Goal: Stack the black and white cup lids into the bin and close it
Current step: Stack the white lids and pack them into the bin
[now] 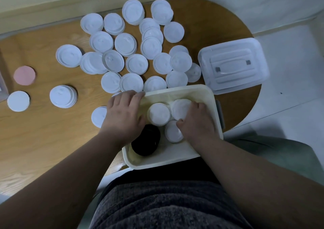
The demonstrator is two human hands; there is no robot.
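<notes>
White cup lids [179, 108]: we are gripping a short stack of them inside the bin [175, 90]. They are thin round discs, pale bluish white in this light.
Right fingers [199, 104]: they are curling over the far side of that stack while the thumb is closing on its near side, so the right hand [196, 123] is clamping it.
Left fingers [138, 95]: they are lying close together, only slightly bent, across the bin's far-left rim. The thumb is hiding from us, and the left hand [122, 113] is resting there.
Other white stacks: two more are sitting in the bin, one just left of the gripped stack and one just nearer us, partly under the right hand.
Black cup lids [146, 141]: one dark stack is standing in the bin's near-left part, below the left hand.
Bin: cream, rectangular with rounded corners, sitting open at the near edge of the table [43, 141].
Loose lids [125, 44]: many white ones, single and in low stacks, are spreading over the table beyond the bin, with raised rims and small pressed marks.
Bin lid [233, 65]: translucent, lying flat just beyond the bin's far-right corner.
Pink disc [25, 75]: lying far left, well apart.
</notes>
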